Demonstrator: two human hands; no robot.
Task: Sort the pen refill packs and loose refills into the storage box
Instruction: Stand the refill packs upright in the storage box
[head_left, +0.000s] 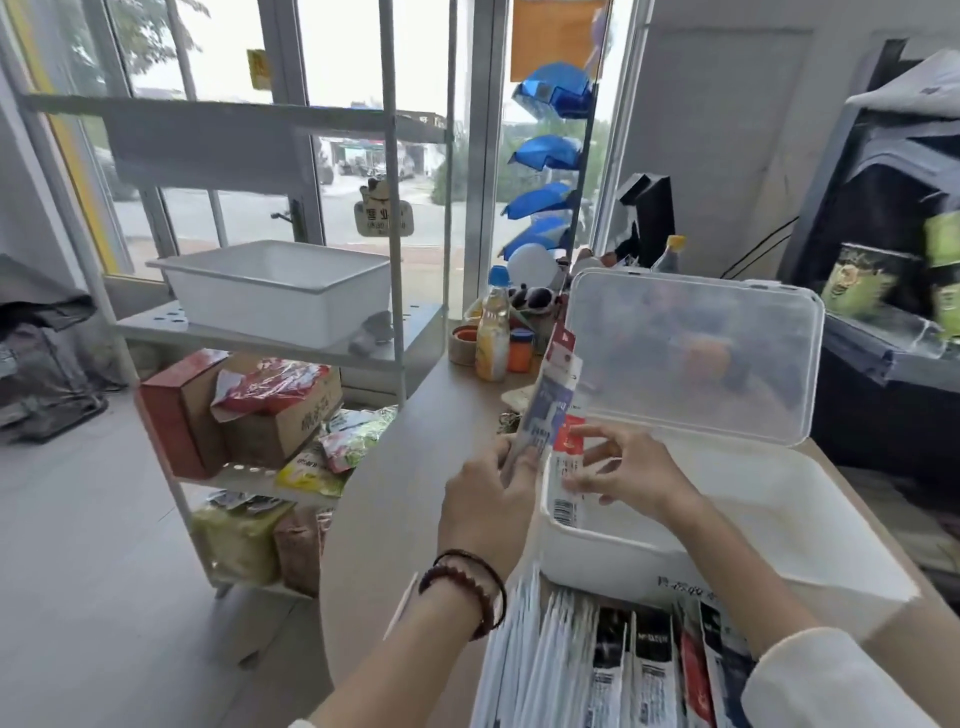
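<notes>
The bench (415, 467) carries an open white box (623, 551), its clear lid (691, 353) standing upright at the far side. Left of the bench is a shelf (291, 343) with a white tub (275, 291) and snack bags. A bottle (492, 338) and small jars crowd the bench just beyond the box's left end. A pile of packs (597, 665) lies at the near edge, touching the box's front wall.

The blue pack (550, 410) stands nearly upright above the box's left rim, top tilted away and right. The red pack (569, 467) stands beside it, barcode end down inside the box's left end.

The left hand (483, 509) has its fingers curled round the blue pack's lower end. The right hand (628, 473), over the box, grips the red pack with bent fingertips.
</notes>
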